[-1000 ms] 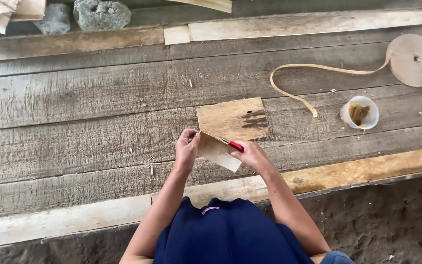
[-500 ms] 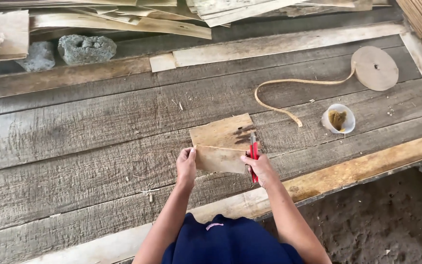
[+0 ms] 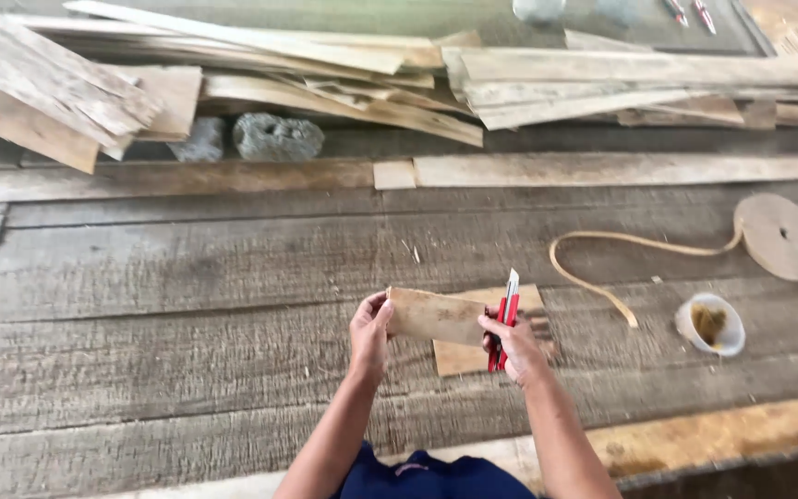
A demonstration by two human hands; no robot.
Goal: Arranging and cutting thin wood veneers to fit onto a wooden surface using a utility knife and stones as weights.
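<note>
Both hands hold a small flat piece of thin wood (image 3: 436, 316) up over the plank bench. My left hand (image 3: 369, 334) pinches its left end. My right hand (image 3: 514, 346) grips its right end together with a red utility knife (image 3: 506, 314), blade pointing up and away from me. Under the held piece a second tan sheet (image 3: 473, 356) lies flat on the bench, with a few dark small items at its right edge, mostly hidden by my right hand.
A roll of tan strip (image 3: 780, 236) lies at the right, its loose tail (image 3: 602, 268) curling toward me. A small white cup (image 3: 710, 324) with brown contents stands near it. Stacked boards (image 3: 547, 79) and two grey stones (image 3: 274, 137) lie along the back.
My head has tilted up, so the board pile at the back shows more. Both hands lifted the small wood piece; the knife turned from lying sideways to blade pointing up.
</note>
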